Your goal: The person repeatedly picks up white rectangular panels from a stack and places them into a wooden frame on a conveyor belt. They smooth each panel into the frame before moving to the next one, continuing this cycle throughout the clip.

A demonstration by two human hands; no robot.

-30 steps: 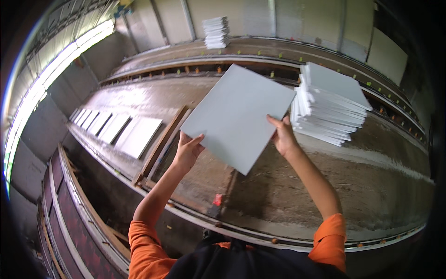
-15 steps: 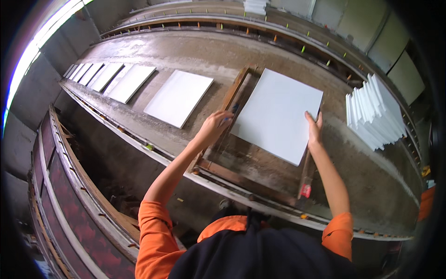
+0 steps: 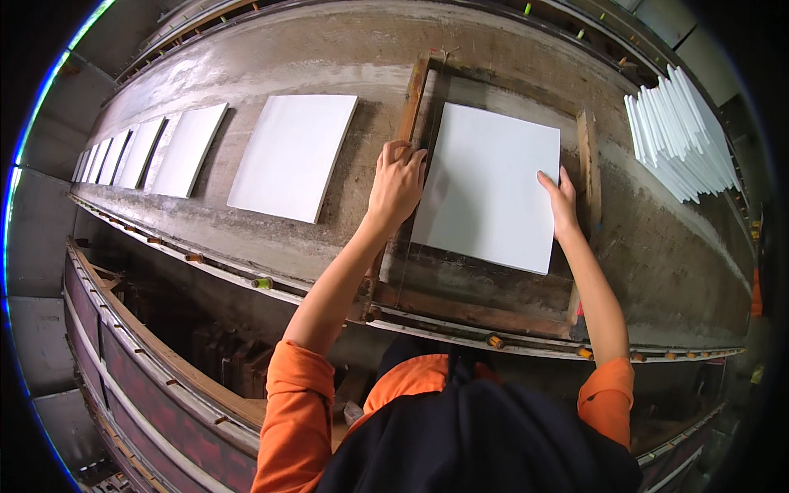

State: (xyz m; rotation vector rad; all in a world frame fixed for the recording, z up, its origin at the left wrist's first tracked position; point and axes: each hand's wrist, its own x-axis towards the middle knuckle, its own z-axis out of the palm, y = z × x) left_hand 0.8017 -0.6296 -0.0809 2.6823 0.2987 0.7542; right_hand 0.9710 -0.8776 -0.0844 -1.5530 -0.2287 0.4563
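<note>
A white rectangular board (image 3: 493, 197) is within the outline of a dark wooden frame (image 3: 415, 107) on the long table. My right hand (image 3: 562, 204) grips the board's right edge, thumb on top and the other fingers at the edge, partly hidden. Over the frame's left bar, my left hand (image 3: 396, 182) is closed with its fingers curled round the wood; the fingertips are partly out of sight. A soft hand shadow falls on the board's left half. I cannot tell whether the board touches the surface under it.
Several white boards (image 3: 293, 156) lie in a row along the table (image 3: 329, 238) to the left. A stack of white boards (image 3: 682, 135) stands at the far right. Small coloured stops (image 3: 262, 283) line the table's near rail. Another long table (image 3: 164, 378) is at lower left.
My left hand has moved onto the frame's left bar, its fingers curling closed. The board has shifted and turned slightly within the frame, still in my right hand. The view has turned and moved.
</note>
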